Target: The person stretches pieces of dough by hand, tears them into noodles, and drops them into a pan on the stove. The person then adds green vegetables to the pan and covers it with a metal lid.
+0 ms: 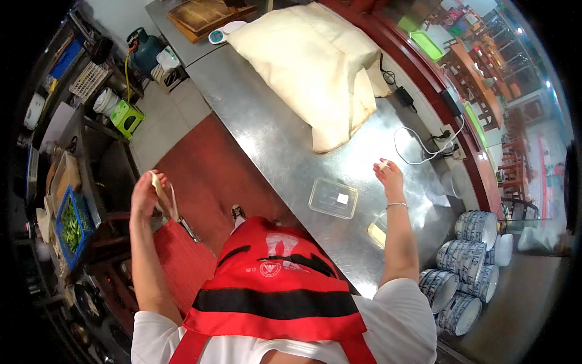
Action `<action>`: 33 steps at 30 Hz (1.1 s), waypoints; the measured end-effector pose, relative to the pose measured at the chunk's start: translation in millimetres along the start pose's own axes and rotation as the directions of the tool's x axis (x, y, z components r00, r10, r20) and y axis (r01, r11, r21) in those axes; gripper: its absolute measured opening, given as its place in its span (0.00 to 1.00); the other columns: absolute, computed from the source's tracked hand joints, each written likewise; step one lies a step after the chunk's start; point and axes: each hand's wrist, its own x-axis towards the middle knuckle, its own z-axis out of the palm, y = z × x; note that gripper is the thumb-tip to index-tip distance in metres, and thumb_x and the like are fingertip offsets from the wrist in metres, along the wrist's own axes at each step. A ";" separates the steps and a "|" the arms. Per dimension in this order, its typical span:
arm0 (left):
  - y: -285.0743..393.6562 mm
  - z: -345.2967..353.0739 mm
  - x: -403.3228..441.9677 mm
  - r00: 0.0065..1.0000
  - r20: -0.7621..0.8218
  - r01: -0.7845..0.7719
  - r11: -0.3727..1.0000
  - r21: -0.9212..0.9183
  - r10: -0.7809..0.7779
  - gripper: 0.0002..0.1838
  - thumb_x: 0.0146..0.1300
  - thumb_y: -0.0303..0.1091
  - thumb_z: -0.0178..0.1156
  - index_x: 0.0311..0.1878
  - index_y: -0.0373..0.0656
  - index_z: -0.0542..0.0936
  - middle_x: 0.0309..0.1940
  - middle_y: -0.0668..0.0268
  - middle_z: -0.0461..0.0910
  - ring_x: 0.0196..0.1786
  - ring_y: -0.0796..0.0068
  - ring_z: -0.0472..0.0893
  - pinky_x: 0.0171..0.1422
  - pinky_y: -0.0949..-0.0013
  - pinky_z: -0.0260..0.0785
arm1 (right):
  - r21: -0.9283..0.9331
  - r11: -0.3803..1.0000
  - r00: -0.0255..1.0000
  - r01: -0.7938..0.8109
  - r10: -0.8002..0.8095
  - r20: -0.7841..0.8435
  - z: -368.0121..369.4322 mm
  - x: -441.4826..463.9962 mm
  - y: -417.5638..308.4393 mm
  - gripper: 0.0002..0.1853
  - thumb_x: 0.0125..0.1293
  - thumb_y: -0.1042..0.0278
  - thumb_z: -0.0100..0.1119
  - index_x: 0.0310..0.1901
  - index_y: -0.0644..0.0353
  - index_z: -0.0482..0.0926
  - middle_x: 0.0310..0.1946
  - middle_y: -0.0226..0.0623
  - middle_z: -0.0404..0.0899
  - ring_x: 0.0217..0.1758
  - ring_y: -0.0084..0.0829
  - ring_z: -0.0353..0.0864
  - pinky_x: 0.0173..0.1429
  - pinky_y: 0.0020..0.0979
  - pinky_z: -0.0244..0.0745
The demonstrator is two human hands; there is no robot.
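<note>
Food tub [377, 234]: low on the tabletop [257, 130], partly hidden by the right arm [400, 242]; something yellowish inside, too unclear to name.
Clear box [333, 198]: just beside the tub; with a small white patch, maybe label, maybe glare.
Left hand [143, 197]: closed in a pinch, out to the side, off the tabletop.
Pale strip [159, 187]: drooping from the left hand; already loose, not yet laid down, so probably in the middle of the work.
Right hand [390, 176]: pressed together at the fingertips on a small pale piece [384, 164], also not put down.
Cloth [309, 67]: farther along the tabletop, spread in folds, not opened.
</note>
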 end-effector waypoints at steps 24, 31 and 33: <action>188.8 88.2 -120.3 0.726 0.202 -0.571 0.414 0.709 0.657 0.10 0.67 0.31 0.55 0.41 0.33 0.80 0.33 0.66 0.81 0.37 0.80 0.79 0.45 0.76 0.72 | 0.254 0.948 0.193 0.191 -0.290 0.937 389.3 -202.7 -113.6 0.20 0.65 0.69 0.44 0.58 0.65 0.69 0.55 0.42 0.74 0.60 0.31 0.71 0.63 0.30 0.63; 203.6 34.0 -190.1 0.786 0.179 -0.528 0.493 0.692 0.592 0.08 0.62 0.28 0.60 0.41 0.33 0.81 0.33 0.68 0.79 0.38 0.83 0.78 0.44 0.79 0.71 | 0.467 0.829 -0.002 0.308 -0.490 0.872 484.0 -309.4 -108.2 0.23 0.66 0.70 0.51 0.63 0.66 0.65 0.59 0.40 0.71 0.62 0.28 0.68 0.67 0.30 0.60; 205.0 8.5 -206.1 0.806 0.105 -0.506 0.586 0.634 0.583 0.06 0.61 0.27 0.61 0.38 0.34 0.80 0.29 0.69 0.80 0.35 0.84 0.78 0.41 0.80 0.72 | 0.462 0.857 -0.025 0.227 -0.469 0.883 503.1 -344.3 -113.0 0.21 0.68 0.69 0.52 0.60 0.67 0.67 0.53 0.39 0.74 0.57 0.27 0.73 0.62 0.28 0.66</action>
